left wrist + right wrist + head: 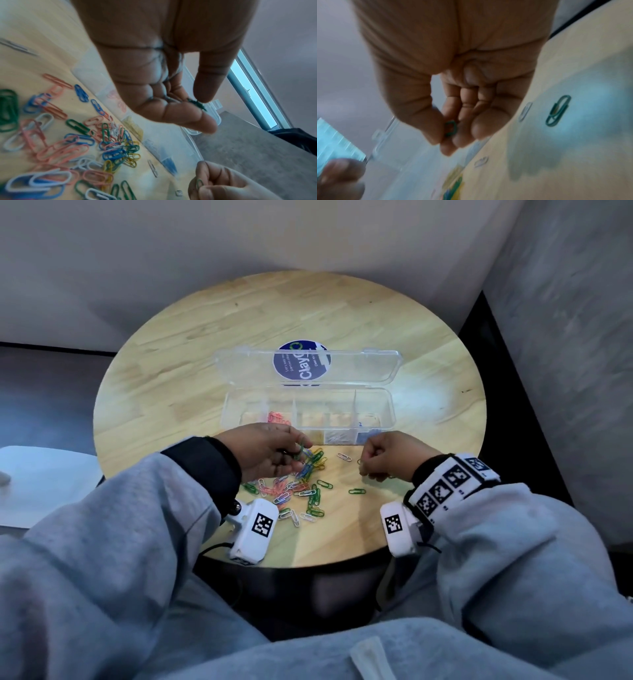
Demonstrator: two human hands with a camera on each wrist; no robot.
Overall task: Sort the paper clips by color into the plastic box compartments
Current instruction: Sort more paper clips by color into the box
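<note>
A clear plastic box (387, 405) lies open on the round wooden table, with pink clips (278, 418) in its left compartment. A pile of mixed coloured paper clips (298, 484) sits in front of it. My left hand (274, 453) hovers over the pile and pinches green clips (300, 450) between thumb and forefinger; the left wrist view shows that dark green clip (197, 104) at the fingertips. My right hand (387, 457) is curled to the right of the pile and pinches a green clip (451, 127).
The box lid (308, 364) lies flat behind the box over a round blue sticker. Loose clips lie apart from the pile: a white one (344, 457) and a green one (357, 491). The table edge (308, 563) is close to my wrists.
</note>
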